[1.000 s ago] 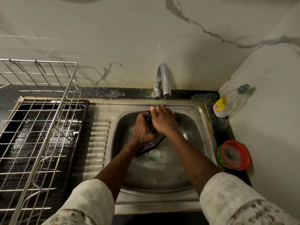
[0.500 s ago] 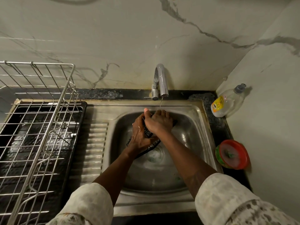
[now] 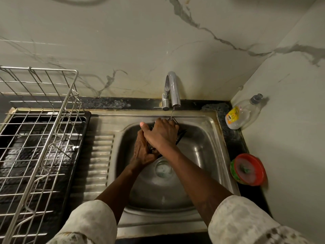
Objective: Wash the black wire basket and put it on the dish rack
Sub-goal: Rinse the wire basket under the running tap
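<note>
The black wire basket (image 3: pixel 181 135) is held over the steel sink (image 3: pixel 207 152), under the tap (image 3: pixel 173 90), which runs a thin stream onto it. Both hands cover most of it; only its right side and top corner show. My left hand (image 3: pixel 142 152) grips its lower left part from beneath. My right hand (image 3: pixel 162 132) lies across the top with fingers curled over the wires and thumb out to the left. The metal dish rack (image 3: pixel 40 131) stands on a black tray at the left.
A clear soap bottle (image 3: pixel 243 113) leans in the right corner. A red and green round tub (image 3: pixel 248 169) sits on the counter right of the sink. The ribbed drainboard (image 3: pixel 98 161) lies between sink and rack. Marble walls close off the back and right.
The basket has been turned and lifted closer to the tap. My right hand has slid over its top and my left hand has shifted lower left.
</note>
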A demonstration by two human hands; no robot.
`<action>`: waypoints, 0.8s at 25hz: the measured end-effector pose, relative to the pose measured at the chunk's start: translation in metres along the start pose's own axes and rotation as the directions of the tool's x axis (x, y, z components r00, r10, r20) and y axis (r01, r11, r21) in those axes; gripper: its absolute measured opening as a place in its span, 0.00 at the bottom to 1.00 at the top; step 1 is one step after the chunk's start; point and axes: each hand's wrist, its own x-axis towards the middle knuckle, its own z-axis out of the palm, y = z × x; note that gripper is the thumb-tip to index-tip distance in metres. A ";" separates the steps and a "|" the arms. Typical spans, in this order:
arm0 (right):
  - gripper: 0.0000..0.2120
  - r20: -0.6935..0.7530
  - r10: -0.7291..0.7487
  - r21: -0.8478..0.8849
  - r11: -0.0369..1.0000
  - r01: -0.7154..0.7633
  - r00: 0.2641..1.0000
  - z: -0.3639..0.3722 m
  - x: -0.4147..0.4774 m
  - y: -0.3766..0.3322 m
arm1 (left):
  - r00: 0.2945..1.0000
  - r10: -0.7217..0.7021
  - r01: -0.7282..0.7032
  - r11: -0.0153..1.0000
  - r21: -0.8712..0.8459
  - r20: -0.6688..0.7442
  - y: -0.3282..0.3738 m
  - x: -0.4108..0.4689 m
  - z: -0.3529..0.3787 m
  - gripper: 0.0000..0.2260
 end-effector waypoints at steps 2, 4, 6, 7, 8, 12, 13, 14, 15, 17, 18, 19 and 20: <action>0.35 -0.007 -0.026 -0.065 0.998 0.025 1.000 0.003 0.000 0.007 | 1.000 0.009 -0.009 1.000 0.002 0.007 0.002 0.010 -0.001 0.38; 0.34 0.021 -0.066 -0.095 0.993 0.068 0.998 0.012 -0.004 0.014 | 1.000 0.023 -0.024 0.999 -0.047 -0.007 0.010 0.019 -0.003 0.38; 0.32 0.038 -0.115 -0.114 0.986 0.118 0.993 0.021 -0.006 0.019 | 1.000 0.012 -0.012 0.994 -0.109 0.000 0.013 0.024 -0.002 0.39; 0.32 0.042 -0.125 -0.111 0.985 0.129 0.991 0.024 -0.006 0.020 | 1.000 0.009 -0.008 0.995 -0.095 0.005 0.013 0.025 -0.002 0.38; 0.32 0.047 -0.118 -0.102 0.987 0.122 0.992 0.025 -0.005 0.020 | 1.000 0.015 -0.014 0.999 -0.048 0.015 0.013 0.025 -0.002 0.37; 0.38 0.043 0.035 -0.053 0.998 -0.033 0.998 0.026 0.009 0.025 | 0.998 0.031 -0.034 0.997 0.064 0.060 0.015 0.024 -0.005 0.34; 0.39 0.046 0.101 -0.040 0.994 -0.099 0.994 0.022 0.017 0.030 | 0.997 0.027 -0.032 0.996 0.086 0.068 0.016 0.024 -0.005 0.32; 0.40 0.054 0.178 -0.023 0.984 -0.177 0.983 0.017 0.026 0.035 | 0.997 0.022 -0.030 0.994 0.102 0.076 0.016 0.023 -0.005 0.30; 0.40 0.060 0.248 -0.007 0.969 -0.248 0.967 0.013 0.032 0.041 | 0.997 0.018 -0.027 0.993 0.115 0.072 0.018 0.019 -0.006 0.28; 0.40 0.049 0.267 -0.008 0.964 -0.266 0.963 0.013 0.030 0.039 | 0.998 -0.019 0.012 0.994 0.108 0.065 0.021 0.014 -0.010 0.27; 0.40 0.025 0.213 -0.044 0.976 -0.212 0.977 0.020 0.020 0.030 | 0.994 -0.049 0.038 0.993 0.114 0.102 0.019 0.012 -0.012 0.30; 0.39 0.006 0.142 -0.069 0.988 -0.141 0.990 0.029 0.006 0.018 | 0.986 -0.053 0.030 0.989 0.145 0.159 0.020 0.008 -0.015 0.39; 0.39 -0.005 0.081 -0.069 0.994 -0.082 0.997 0.039 -0.009 0.007 | 0.972 -0.048 0.007 0.984 0.175 0.232 0.019 0.004 -0.016 0.48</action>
